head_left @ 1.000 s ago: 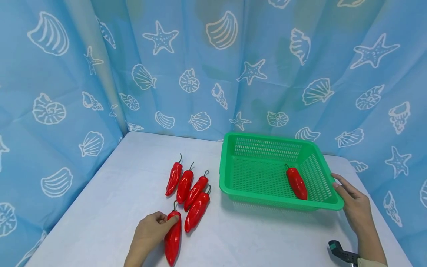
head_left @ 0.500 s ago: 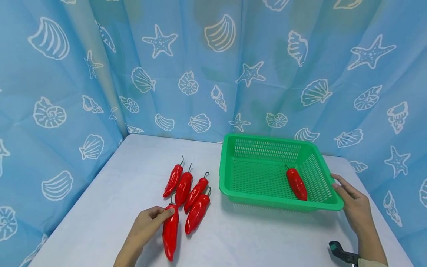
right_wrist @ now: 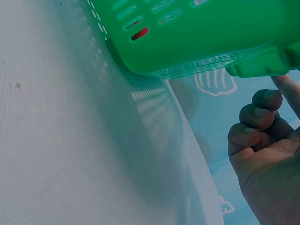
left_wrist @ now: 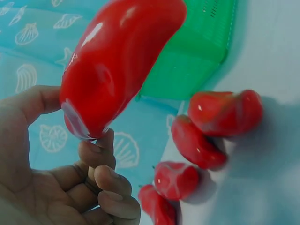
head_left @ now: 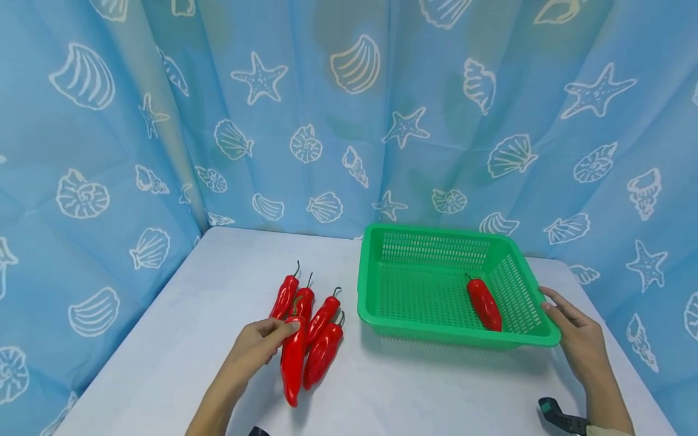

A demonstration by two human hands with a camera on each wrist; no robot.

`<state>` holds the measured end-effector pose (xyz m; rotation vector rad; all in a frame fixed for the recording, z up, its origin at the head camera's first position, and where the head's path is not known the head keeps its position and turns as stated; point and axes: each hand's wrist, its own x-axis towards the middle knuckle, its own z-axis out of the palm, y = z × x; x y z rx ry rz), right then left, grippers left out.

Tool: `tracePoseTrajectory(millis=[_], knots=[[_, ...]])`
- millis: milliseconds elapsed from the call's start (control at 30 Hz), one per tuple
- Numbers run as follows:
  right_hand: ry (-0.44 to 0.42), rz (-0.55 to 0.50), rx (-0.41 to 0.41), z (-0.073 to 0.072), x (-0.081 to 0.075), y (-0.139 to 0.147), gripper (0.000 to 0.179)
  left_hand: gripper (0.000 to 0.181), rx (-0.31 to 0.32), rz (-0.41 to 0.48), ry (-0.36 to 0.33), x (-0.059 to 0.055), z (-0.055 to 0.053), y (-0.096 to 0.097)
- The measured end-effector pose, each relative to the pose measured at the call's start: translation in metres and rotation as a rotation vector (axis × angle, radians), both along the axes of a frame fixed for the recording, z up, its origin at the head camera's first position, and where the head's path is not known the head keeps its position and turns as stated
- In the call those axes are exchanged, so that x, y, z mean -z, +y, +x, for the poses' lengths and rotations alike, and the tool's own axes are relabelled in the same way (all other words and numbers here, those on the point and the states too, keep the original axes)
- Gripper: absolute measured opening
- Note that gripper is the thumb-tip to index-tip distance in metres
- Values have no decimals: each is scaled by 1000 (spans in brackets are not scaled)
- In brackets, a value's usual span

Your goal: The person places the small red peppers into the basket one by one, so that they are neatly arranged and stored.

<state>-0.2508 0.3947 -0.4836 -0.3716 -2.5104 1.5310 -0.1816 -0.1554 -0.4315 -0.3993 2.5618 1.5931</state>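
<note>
Between thumb and fingertips my left hand [head_left: 259,342] pinches a red chili pepper [head_left: 294,360] near its stem end. Raised off the table, this pepper hangs tip-down and partly covers the others in the head view. Several more red chili peppers [head_left: 324,354] lie just behind and beside it. In the left wrist view the held pepper [left_wrist: 122,61] looms large above them. My right hand [head_left: 580,333] grips the right rim of a green plastic basket [head_left: 442,339], its other fingers curled below the rim in the right wrist view. One red pepper [head_left: 484,304] lies inside the basket, toward the right.
A white-covered table [head_left: 392,399] carries everything. Behind and beside it hangs a blue curtain [head_left: 305,79] with white shell and starfish prints. A dark strapped device [head_left: 558,416] sits at my right wrist.
My left hand has lifted the pepper and carried it forward, then to the right, over the other peppers. The head view has tilted up slightly. My right hand stays on the basket rim.
</note>
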Motion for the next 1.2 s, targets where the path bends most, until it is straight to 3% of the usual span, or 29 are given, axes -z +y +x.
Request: tracePoseTrajectory(millis=[200, 567, 867, 1200], knots=[[5, 9, -5, 0, 1, -1, 59, 39, 29, 49, 44, -4, -9, 9], [-14, 16, -7, 0, 5, 1, 61, 34, 52, 129, 64, -5, -19, 22], [-27, 65, 3, -2, 3, 3, 61, 38, 77, 138, 70, -11, -29, 31], [-12, 20, -11, 1, 1, 4, 62, 42, 144, 149, 87, -22, -42, 47]])
